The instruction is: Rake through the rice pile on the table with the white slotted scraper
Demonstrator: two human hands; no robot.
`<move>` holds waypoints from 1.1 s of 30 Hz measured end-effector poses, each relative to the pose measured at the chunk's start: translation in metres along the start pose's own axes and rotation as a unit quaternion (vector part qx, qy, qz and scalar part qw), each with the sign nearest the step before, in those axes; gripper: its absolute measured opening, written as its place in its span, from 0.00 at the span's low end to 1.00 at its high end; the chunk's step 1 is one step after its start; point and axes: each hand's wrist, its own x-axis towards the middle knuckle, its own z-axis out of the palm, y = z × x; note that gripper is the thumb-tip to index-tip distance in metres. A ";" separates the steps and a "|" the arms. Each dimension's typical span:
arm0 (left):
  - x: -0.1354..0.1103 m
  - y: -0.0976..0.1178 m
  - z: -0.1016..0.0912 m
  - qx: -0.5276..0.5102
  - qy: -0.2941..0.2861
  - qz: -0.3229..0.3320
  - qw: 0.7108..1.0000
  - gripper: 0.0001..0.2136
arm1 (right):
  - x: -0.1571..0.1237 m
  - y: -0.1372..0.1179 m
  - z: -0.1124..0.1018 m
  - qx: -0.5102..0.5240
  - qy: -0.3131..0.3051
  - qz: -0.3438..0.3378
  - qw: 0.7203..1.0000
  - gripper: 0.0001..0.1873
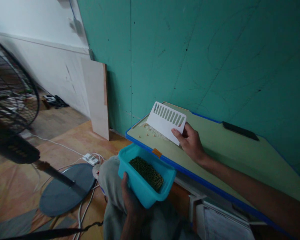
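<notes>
My right hand (190, 141) pinches the right end of a white plastic scraper (162, 124) with a row of slots along its upper edge. The scraper's lower edge stands on the pale green tabletop (230, 150), beside scattered small pale grains and crumbs (153, 132). Below the table's front edge, my left hand (132, 196) grips a turquoise plastic tub (137, 180) by its near side; some of the fingers are hidden under it. Inside the tub lies a heap of small green beans or pellets (147, 171).
A black strip (240, 130) lies at the table's back edge, against the green wall (180, 53). On the left stands a fan with a round base (67, 190). White cables and a power strip (90, 159) lie on the floor. A pale board (96, 96) leans by the wall.
</notes>
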 end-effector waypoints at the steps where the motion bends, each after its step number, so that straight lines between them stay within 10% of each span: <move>1: 0.000 0.000 0.000 0.001 0.000 -0.005 1.000 0.25 | 0.000 0.000 0.000 -0.003 0.002 0.001 1.000 0.17; 33: -0.002 0.001 0.003 -0.004 0.004 0.007 1.000 0.28 | 0.000 -0.003 0.000 -0.009 -0.030 0.009 0.999 0.18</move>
